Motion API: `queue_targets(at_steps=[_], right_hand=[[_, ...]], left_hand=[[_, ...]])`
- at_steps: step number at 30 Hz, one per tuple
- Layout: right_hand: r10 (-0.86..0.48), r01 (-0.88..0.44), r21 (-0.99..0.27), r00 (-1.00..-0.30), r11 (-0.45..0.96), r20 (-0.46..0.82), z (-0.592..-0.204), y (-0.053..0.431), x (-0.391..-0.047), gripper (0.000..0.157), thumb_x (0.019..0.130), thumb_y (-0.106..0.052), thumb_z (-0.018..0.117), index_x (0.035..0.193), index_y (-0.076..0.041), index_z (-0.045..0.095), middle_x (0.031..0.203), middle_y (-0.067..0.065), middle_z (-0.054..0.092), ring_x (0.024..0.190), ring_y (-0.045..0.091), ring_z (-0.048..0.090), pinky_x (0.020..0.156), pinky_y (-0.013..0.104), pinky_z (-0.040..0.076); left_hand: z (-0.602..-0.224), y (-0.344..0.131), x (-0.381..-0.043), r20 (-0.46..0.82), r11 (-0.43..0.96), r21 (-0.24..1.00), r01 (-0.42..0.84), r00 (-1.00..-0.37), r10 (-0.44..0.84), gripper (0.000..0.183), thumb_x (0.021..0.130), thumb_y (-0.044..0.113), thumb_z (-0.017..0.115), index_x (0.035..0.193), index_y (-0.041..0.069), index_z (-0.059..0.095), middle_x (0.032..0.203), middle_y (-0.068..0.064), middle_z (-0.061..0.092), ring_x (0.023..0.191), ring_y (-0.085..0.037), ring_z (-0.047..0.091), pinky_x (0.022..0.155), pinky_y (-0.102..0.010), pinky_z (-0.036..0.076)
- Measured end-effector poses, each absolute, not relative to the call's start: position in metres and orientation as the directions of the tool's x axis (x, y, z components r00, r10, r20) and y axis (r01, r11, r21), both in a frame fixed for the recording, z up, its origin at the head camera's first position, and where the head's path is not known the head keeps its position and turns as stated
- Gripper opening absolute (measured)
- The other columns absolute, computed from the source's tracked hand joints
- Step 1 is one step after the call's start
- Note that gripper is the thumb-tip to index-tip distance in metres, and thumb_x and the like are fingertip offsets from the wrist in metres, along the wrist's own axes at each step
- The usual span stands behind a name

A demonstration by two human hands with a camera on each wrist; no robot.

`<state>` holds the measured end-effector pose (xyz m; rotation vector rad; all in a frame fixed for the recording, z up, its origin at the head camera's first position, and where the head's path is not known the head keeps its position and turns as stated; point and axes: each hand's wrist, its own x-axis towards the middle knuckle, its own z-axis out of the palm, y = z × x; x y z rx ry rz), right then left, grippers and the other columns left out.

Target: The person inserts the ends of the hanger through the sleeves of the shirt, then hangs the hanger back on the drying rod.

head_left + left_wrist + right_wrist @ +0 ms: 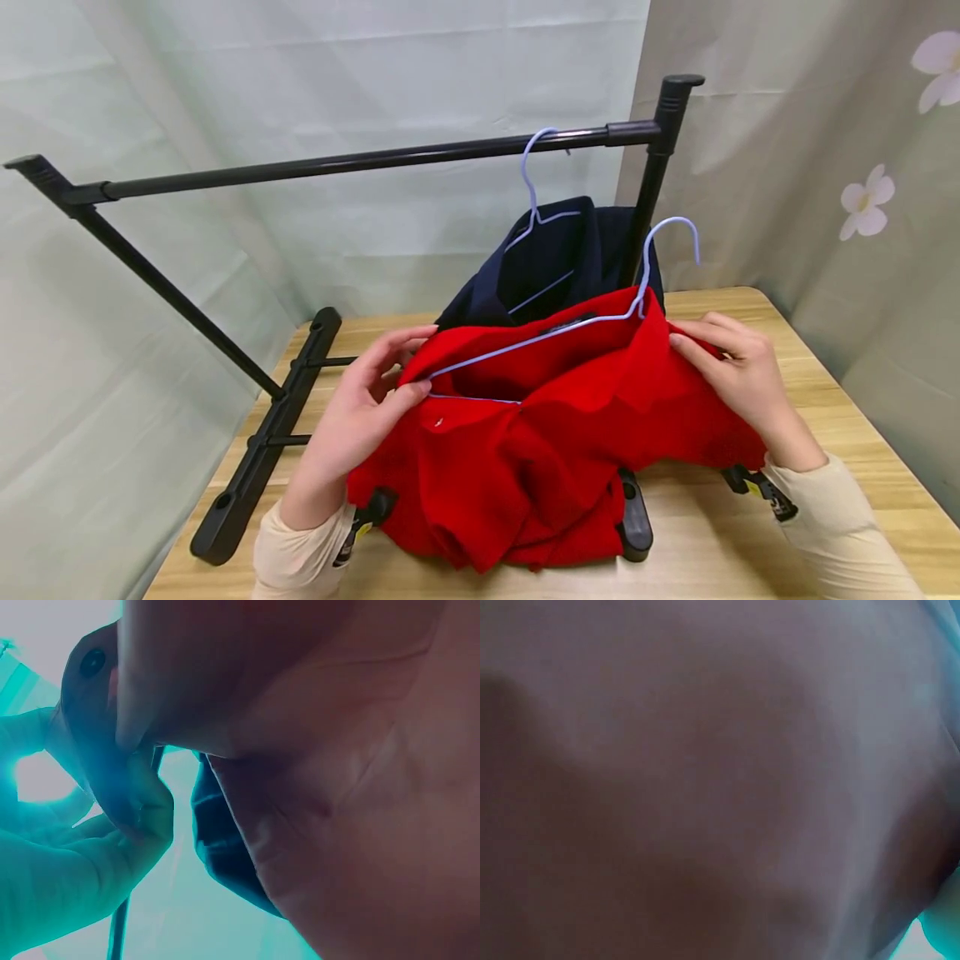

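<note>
A red shirt (480, 475) spreads across the middle of the head view, a light purple hanger (678, 219) inside its neck opening. The hanger's hook sticks up free at the right. My left hand (348, 421) pinches the shirt's edge near the hanger's left end, thumb in front and fingers behind. At the other side my right hand (738, 367) pinches the shirt's shoulder between thumb and fingers. Cloth with a dark button (92, 663) shows by my left fingers in the left wrist view. Shirt fabric (705, 750) fills most of the right wrist view.
A black garment rack (360, 165) stands over the wooden table (840, 417). On its bar, toward the right, a dark navy garment (480, 283) hangs from another purple hanger (527, 175), behind the red shirt. Pale curtains (412, 83) enclose the back and sides.
</note>
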<state>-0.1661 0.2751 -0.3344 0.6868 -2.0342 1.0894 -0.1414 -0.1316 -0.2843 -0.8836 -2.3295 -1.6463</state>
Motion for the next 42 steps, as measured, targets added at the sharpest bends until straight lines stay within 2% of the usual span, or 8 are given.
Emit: queue_targets(at_steps=[8, 12, 16, 23, 29, 34, 39, 42], right_hand=[[-0.106, -0.754, -0.423, -0.539, 0.503, 0.836, -0.329, 0.273, -0.166, 0.033, 0.071, 0.015, 0.070, 0.101, 0.003, 0.070, 0.076, 0.007, 0.062, 0.064, 0.005, 0.043, 0.055, 0.017, 0.032], [-0.095, -0.760, -0.449, -0.549, 0.470, 0.830, -0.327, 0.271, -0.164, 0.030, 0.072, 0.015, 0.069, 0.101, 0.004, 0.070, 0.077, 0.008, 0.063, 0.065, 0.006, 0.045, 0.055, 0.017, 0.033], [-0.091, -0.755, -0.485, -0.575, 0.440, 0.813, -0.322, 0.269, -0.160, 0.030, 0.072, 0.017, 0.068, 0.100, 0.006, 0.070, 0.078, 0.009, 0.064, 0.067, 0.008, 0.048, 0.056, 0.018, 0.034], [-0.085, -0.733, -0.515, -0.607, 0.443, 0.790, -0.319, 0.266, -0.155, 0.031, 0.074, 0.018, 0.065, 0.102, 0.006, 0.068, 0.078, 0.007, 0.063, 0.068, 0.008, 0.048, 0.058, 0.019, 0.035], [-0.062, -0.707, -0.520, -0.618, 0.479, 0.783, -0.320, 0.266, -0.155, 0.034, 0.077, 0.014, 0.066, 0.108, 0.004, 0.067, 0.075, 0.005, 0.061, 0.064, 0.008, 0.043, 0.054, 0.019, 0.033], [-0.063, -0.706, -0.522, -0.621, 0.480, 0.782, -0.320, 0.265, -0.155, 0.036, 0.077, 0.015, 0.065, 0.110, 0.002, 0.067, 0.077, 0.005, 0.062, 0.065, 0.008, 0.045, 0.053, 0.019, 0.035], [-0.071, -0.716, -0.513, -0.611, 0.473, 0.788, -0.318, 0.263, -0.154, 0.034, 0.076, 0.014, 0.066, 0.109, 0.003, 0.067, 0.077, 0.006, 0.062, 0.065, 0.008, 0.045, 0.054, 0.019, 0.035], [-0.071, -0.718, -0.508, -0.608, 0.476, 0.791, -0.318, 0.263, -0.153, 0.033, 0.076, 0.014, 0.066, 0.107, 0.003, 0.068, 0.077, 0.007, 0.062, 0.065, 0.008, 0.046, 0.053, 0.019, 0.035]], left_hand=[[-0.281, -0.123, -0.133, 0.513, 0.159, 0.802, 0.576, -0.800, 0.311, 0.047, 0.083, -0.013, 0.050, 0.124, 0.010, 0.055, 0.111, -0.007, 0.057, 0.091, -0.025, 0.052, 0.071, -0.027, 0.050], [-0.281, -0.118, -0.133, 0.541, 0.131, 0.798, 0.588, -0.795, 0.272, 0.047, 0.081, -0.016, 0.046, 0.121, 0.007, 0.056, 0.115, -0.008, 0.056, 0.093, -0.027, 0.052, 0.072, -0.026, 0.049], [-0.283, -0.114, -0.135, 0.565, 0.126, 0.792, 0.598, -0.795, 0.221, 0.044, 0.081, -0.017, 0.051, 0.118, 0.006, 0.058, 0.113, -0.009, 0.057, 0.095, -0.026, 0.054, 0.076, -0.025, 0.048], [-0.264, -0.098, -0.119, 0.585, 0.263, 0.753, 0.603, -0.797, 0.152, 0.037, 0.081, -0.015, 0.058, 0.115, -0.002, 0.057, 0.108, -0.011, 0.060, 0.089, -0.018, 0.056, 0.069, -0.022, 0.049], [-0.262, -0.092, -0.114, 0.684, 0.463, 0.593, 0.659, -0.715, 0.143, 0.035, 0.080, -0.014, 0.056, 0.113, -0.002, 0.059, 0.104, -0.010, 0.061, 0.085, -0.017, 0.054, 0.071, -0.023, 0.043], [-0.267, -0.094, -0.118, 0.717, 0.450, 0.583, 0.676, -0.689, 0.107, 0.034, 0.080, -0.015, 0.057, 0.110, -0.001, 0.061, 0.103, -0.008, 0.061, 0.089, -0.017, 0.055, 0.076, -0.022, 0.045], [-0.283, -0.101, -0.129, 0.730, 0.462, 0.577, 0.674, -0.679, 0.079, 0.040, 0.078, -0.013, 0.060, 0.111, 0.009, 0.064, 0.103, 0.003, 0.061, 0.088, -0.015, 0.056, 0.074, -0.023, 0.045], [-0.289, -0.103, -0.134, 0.755, 0.488, 0.542, 0.685, -0.651, 0.075, 0.041, 0.077, -0.012, 0.059, 0.111, 0.012, 0.065, 0.104, 0.005, 0.061, 0.090, -0.014, 0.056, 0.074, -0.024, 0.045]])
